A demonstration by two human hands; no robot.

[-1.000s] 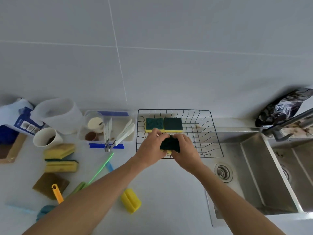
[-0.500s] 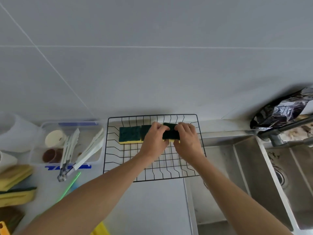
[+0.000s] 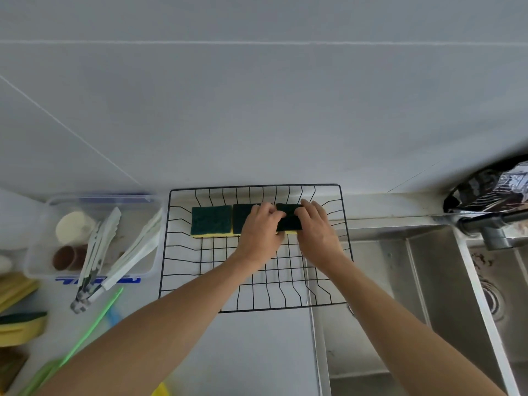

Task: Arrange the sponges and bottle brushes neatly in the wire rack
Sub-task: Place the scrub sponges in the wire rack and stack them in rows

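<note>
Head view:

- A black wire rack [image 3: 257, 281] sits on the white counter [image 3: 257, 352] against the grey tiled wall [image 3: 257, 110], its right part reaching over the steel sink's drainboard [image 3: 368, 310].
- Three green-topped, yellow-bottomed sponges lie in a row along the rack's far side: the left sponge [image 3: 211, 220] lies flat and untouched, the middle sponge [image 3: 243, 218] is just beside it and partly hidden by the left hand, and the right sponge [image 3: 288, 221] touches the middle one.
- The left hand [image 3: 261, 232] has its fingers curled, their tips on the left edge of the right sponge, over the seam between it and the middle sponge.
- The right hand [image 3: 317, 230] has its fingers bent down onto the right sponge's right side and top; the two hands pinch that sponge between them.
- Left of the rack stands a clear plastic container [image 3: 37, 252] holding a white cup [image 3: 73, 227], a brown cup [image 3: 67, 257] and white tongs [image 3: 134, 252].
- A green-handled brush [image 3: 94, 324] lies slantwise on the counter nearer the camera, its head blurred.
- More yellow sponges [image 3: 20, 324] are stacked at the left edge.
- At the right, a faucet [image 3: 491, 224] stands by the sink basin [image 3: 457, 310], with a crumpled dark bag [image 3: 485, 192] behind it.
</note>
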